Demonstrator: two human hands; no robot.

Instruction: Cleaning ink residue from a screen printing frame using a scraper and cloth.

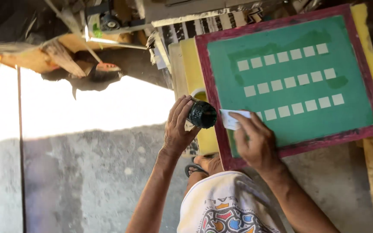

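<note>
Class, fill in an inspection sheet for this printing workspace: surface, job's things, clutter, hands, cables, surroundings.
Surface: yellow board under the frame, on a wooden bench.
Job's things: red-framed green screen with three rows of pale squares; dark jar; white card.
Clutter: wood scraps and tools at the top left.
Hands: left hand holds the jar, tipped toward the screen; right hand holds the card against the screen.
Cables: nothing seen.
Surroundings: concrete floor, partly sunlit; sandalled foot.

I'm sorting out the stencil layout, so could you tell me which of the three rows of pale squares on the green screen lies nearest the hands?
The bottom row of pale squares; its left end meets the white card held by the right hand.
</note>
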